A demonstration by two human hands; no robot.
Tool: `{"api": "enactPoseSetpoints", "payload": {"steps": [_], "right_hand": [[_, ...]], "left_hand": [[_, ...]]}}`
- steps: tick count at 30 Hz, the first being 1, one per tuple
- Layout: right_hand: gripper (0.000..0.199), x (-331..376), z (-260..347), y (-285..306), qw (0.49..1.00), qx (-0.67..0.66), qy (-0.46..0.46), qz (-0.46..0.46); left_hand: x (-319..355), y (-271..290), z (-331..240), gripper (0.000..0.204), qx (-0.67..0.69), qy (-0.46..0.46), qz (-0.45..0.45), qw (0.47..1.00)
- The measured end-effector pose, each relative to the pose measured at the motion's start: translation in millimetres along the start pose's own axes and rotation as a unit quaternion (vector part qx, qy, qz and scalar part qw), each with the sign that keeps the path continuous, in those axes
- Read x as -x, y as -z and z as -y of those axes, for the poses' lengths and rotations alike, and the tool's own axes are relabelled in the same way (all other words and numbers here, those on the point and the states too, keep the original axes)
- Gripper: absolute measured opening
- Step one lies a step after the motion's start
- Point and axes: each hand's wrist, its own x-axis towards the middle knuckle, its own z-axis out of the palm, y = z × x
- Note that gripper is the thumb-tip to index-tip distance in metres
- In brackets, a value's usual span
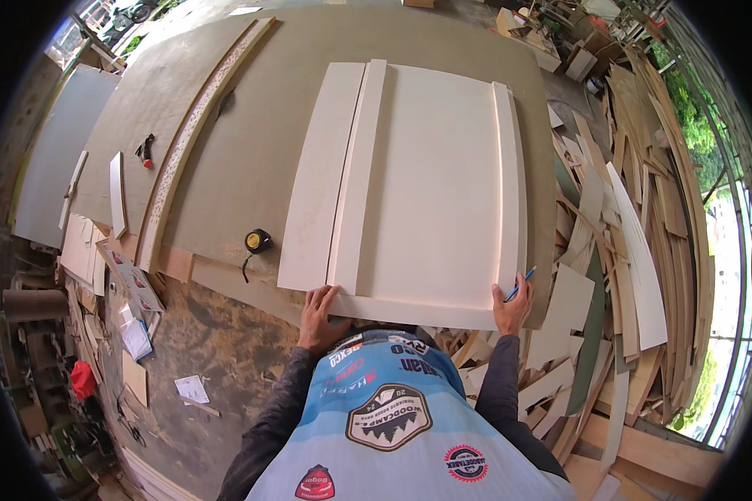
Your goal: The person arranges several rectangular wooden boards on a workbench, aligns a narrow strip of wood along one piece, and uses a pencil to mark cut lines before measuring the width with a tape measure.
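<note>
A large white panel (443, 184) lies on the table in front of me. White strips run along its sides: a left strip (361, 184), a right strip (507, 192) and a near strip (426, 311) along the front edge. My left hand (316, 321) is closed on the left end of the near strip, its fingertips over the top. At the right end, my right hand (512, 311) touches the panel's corner and holds a blue pencil (520, 285) between its fingers. Left of the panel sits a black and yellow tape measure (258, 241).
A broad greenish-brown sheet (234, 175) covers the table. On it lie a long strip (200, 125), a red-handled tool (146, 152) and a short white strip (118, 196). Wood offcuts (581, 275) pile up at right. Papers (192, 389) lie on the stained floor.
</note>
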Motion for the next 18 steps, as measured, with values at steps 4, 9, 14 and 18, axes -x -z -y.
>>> {"api": "enactPoseSetpoints", "payload": {"steps": [4,9,14,18], "right_hand": [[0.067,15.7,2.9,6.7,1.000,-0.006,0.006,-0.008],[0.064,43.9,-0.9,10.5,1.000,-0.004,0.000,-0.030],[0.060,54.6,3.7,3.3,0.997,-0.009,-0.004,-0.077],[0.059,50.7,-2.1,-3.0,0.996,0.010,0.002,-0.093]], "left_hand": [[0.2,0.5,2.9,0.076,-0.002,-0.002,0.015,1.000],[1.1,0.0,3.9,0.076,-0.007,-0.003,0.017,1.000],[3.0,-1.6,2.6,0.075,-0.007,0.008,0.011,1.000],[2.1,-0.8,2.6,0.074,0.000,0.005,0.014,1.000]]}}
